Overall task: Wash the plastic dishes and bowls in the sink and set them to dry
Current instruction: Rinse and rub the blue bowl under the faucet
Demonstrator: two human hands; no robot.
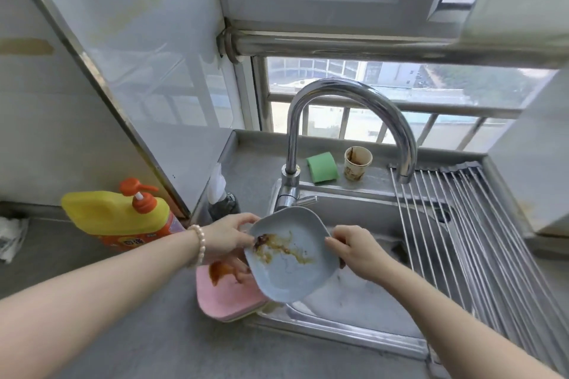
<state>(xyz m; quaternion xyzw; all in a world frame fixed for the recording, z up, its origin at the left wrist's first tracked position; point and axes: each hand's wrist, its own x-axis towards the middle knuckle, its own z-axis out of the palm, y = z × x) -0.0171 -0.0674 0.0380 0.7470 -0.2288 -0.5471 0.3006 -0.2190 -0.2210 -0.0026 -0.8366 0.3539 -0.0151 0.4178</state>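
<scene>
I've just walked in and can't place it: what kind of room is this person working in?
Most likely a small home kitchen, high up in a block of flats. A steel sink with a tall faucet, a dish soap bottle on the counter and a drying rack point to that.

grey tabletop [147, 332] with inset steel sink [354, 329]. at the left edge: yellow detergent bottle [123, 218]. beside the sink's left rim: pink plate [228, 295]. along the back edge: green sponge [322, 168], stained paper cup [357, 163]. over the sink's right side: roll-up drying rack [480, 240].
</scene>
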